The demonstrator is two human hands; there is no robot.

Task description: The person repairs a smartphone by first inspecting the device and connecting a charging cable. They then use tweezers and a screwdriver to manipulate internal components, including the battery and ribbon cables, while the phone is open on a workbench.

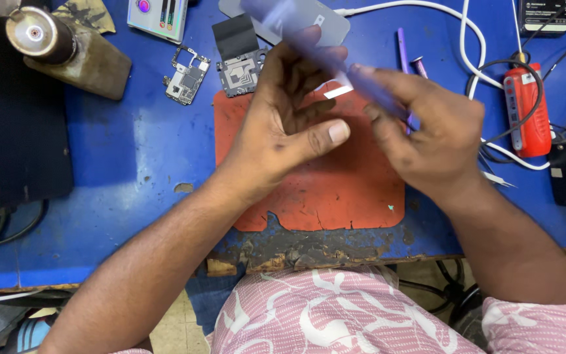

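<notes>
A flat, bluish-purple phone-like slab (pixel 299 36) is blurred by motion and slants from upper left to lower right above an orange-red work mat (pixel 335 190). My left hand (pixel 286 124) holds its upper part, fingers curled up behind it and thumb stretched out to the right. My right hand (pixel 427 134) grips its lower end from the right. Both hands hover over the mat on a blue workbench (pixel 139 144). A small white strip (pixel 339 92) shows between the hands.
A bare circuit board (pixel 188 75) and a black shielded part (pixel 240 71) lie behind the mat. A metal-nosed cylinder (pixel 37 33) and a black box (pixel 14 131) stand left. A red device (pixel 527 111), white cable (pixel 473 46), purple tool (pixel 401 46) and tweezers (pixel 496 178) lie right.
</notes>
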